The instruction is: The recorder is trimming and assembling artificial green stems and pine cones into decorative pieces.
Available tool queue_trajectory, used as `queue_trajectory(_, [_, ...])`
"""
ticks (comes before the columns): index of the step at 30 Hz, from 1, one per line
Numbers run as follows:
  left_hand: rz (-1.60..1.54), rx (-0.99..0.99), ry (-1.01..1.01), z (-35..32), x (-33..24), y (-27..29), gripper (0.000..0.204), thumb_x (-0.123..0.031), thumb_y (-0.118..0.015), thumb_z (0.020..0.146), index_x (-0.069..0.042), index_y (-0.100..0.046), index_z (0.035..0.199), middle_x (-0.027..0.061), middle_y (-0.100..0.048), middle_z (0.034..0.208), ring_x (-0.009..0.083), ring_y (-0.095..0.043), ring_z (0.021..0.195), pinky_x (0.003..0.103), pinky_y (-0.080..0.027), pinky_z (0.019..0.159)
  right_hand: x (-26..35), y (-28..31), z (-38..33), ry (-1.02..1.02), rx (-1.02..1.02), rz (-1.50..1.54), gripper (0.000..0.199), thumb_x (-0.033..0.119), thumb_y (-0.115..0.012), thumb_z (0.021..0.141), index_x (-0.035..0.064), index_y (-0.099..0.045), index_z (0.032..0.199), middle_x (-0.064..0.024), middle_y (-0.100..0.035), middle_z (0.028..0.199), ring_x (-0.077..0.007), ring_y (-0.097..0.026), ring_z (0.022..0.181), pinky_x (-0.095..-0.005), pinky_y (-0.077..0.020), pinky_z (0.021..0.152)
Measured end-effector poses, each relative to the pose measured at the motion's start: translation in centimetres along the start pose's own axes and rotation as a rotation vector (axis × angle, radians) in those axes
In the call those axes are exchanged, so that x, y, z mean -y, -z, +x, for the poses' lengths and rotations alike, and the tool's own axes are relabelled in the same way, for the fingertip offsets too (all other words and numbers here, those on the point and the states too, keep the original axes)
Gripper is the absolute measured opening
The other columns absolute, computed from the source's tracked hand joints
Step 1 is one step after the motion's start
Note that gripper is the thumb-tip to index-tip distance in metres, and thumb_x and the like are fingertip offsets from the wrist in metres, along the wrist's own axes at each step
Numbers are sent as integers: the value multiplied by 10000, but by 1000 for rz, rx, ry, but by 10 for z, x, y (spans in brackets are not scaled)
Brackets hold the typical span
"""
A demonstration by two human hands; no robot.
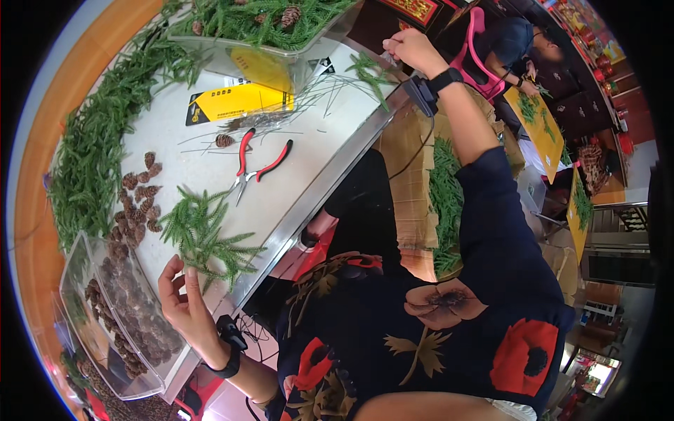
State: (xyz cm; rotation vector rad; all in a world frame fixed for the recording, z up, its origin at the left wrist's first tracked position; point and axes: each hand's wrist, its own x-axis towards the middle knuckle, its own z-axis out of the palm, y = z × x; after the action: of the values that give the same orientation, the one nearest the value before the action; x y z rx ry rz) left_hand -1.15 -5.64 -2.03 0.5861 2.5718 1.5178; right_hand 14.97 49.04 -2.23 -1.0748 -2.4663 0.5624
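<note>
— What have I got on the left?

— My left hand [184, 305] sits low at the table edge, fingers loosely spread and half open. Its fingertips [188, 272] touch the stem end of a bushy green fir sprig [203, 235]; I can't tell whether they truly pinch it. Just beyond the fingers lies a scatter of small brown pine cones [137, 196], and beside the palm stands a clear plastic tub of more cones [112, 316].

— And further right?

— Red-handled pliers [253, 165] lie well past the sprig, on the white tabletop [309, 151]. My right hand [414, 50] is raised far off, fingers curled tight around thin grey wire strands [330, 91], with a small green twig [368, 70] just beside them.
</note>
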Motion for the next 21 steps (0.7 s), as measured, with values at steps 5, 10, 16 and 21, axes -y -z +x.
queue_trajectory(5, [-18,-27,64,0,4,3,326,-152,-637,898,5,-592,1181,48,-618,1043,83,-549,829,200,-427,714,73,8,-42,202,93,-2,260,237,-640,865,-13,-659,801,-52,-609,626,-122,-552,585,-292,-454,578])
queue_trajectory(10, [-38,-16,22,2,-7,-4,278,-132,-653,874,-11,-627,1123,29,-636,954,83,-579,780,196,-425,606,160,-30,-84,558,291,17,212,230,-627,850,23,-662,819,-108,-616,661,-205,-566,592,-334,-449,583])
queue_trajectory(16, [-36,-34,64,-3,5,4,264,-128,-654,868,-7,-638,1101,42,-649,908,99,-588,768,217,-443,627,269,-103,-100,739,475,-98,203,234,-601,847,45,-664,810,-141,-650,738,-334,-629,768,-403,-482,669])
queue_trajectory(21, [118,-48,-22,4,-7,7,214,-129,-640,866,-28,-656,1053,81,-656,884,170,-617,758,272,-464,646,285,-155,-93,846,233,-186,137,153,-613,794,28,-651,834,-165,-657,809,-338,-632,819,-422,-484,694])
